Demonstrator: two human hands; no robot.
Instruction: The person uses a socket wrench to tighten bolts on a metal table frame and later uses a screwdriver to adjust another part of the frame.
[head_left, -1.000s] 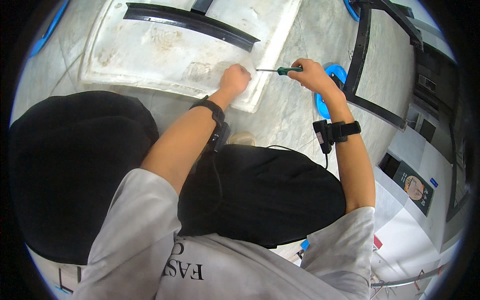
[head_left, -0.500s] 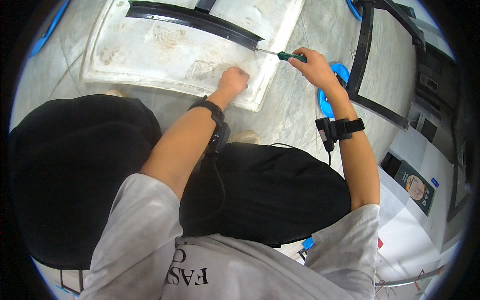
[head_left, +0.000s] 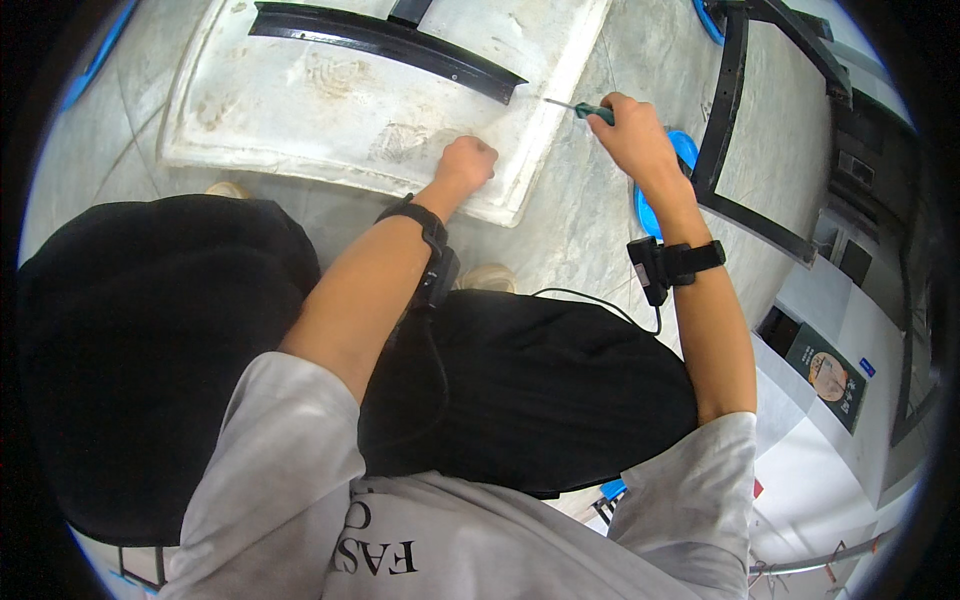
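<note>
A screwdriver [head_left: 594,112] with a dark green handle is held in my right hand [head_left: 637,140], its thin shaft pointing left. Its tip is a short way off the right end of a black metal bar [head_left: 390,44]. The bar lies across a dirty white foam-like board [head_left: 290,130] and joins another black piece at the top edge of the view. Just below the bar's right part, over the board, my left hand [head_left: 466,164] is closed with curled fingers. Anything inside those fingers is hidden.
To the right, a black metal frame [head_left: 728,110] stands on the grey tiled floor [head_left: 590,200], with a blue rounded object [head_left: 650,208] beside it. A dark green printed box [head_left: 828,376] lies at the lower right. My black-covered legs [head_left: 540,385] are below the board.
The screwdriver tip has come away from the bar's end, leaving a gap, as my right hand shifted slightly right. My left hand has hardly moved.
</note>
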